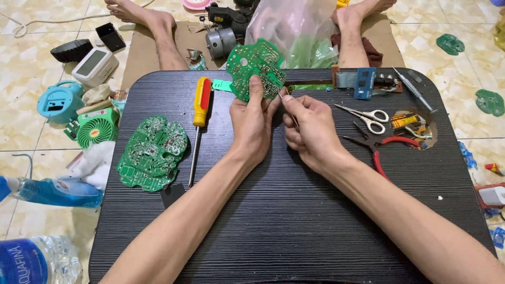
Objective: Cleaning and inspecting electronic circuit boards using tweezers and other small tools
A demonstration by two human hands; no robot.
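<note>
From the head view, your left hand (251, 122) grips the round green printed circuit board (256, 68) upright above the far edge of the black wood-grain lap table (294, 210), tilted toward you so its face shows, while your right hand (310, 129) pinches a thin metal probe (286, 105) against the board's lower right edge. Left of that board, a red-and-yellow screwdriver (199, 118) and a second green circuit board (152, 152) lie flat; right of it lie white-handled scissors (368, 117) and red-handled pliers (386, 147), with cream marbled floor tiles (31, 58) around.

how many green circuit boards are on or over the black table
2. One green circuit board is held up in the left hand, with the right hand beside it; the other lies flat on the black table, left of the screwdriver. Others may be hidden.
</note>
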